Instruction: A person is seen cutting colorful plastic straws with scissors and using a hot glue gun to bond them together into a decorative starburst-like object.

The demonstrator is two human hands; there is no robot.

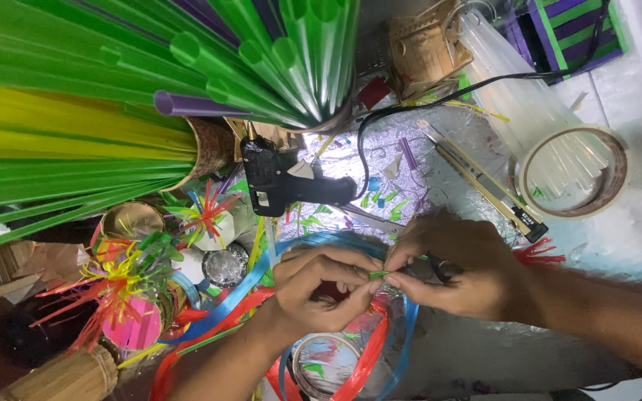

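Green straw piece (378,274) — tiny, light, likely springy (pinch mid-length) — held between left hand (321,291) and right hand (455,271) fingertips, both pinched narrow.

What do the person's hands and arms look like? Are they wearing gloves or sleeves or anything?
No gloves and no sleeves. Both the left hand and the right hand are bare, and both forearms are uncovered all the way to the edge of the picture. I can see no watch, bracelet or ring on them. The fingernails look short and plain, though they are too small to tell for sure.
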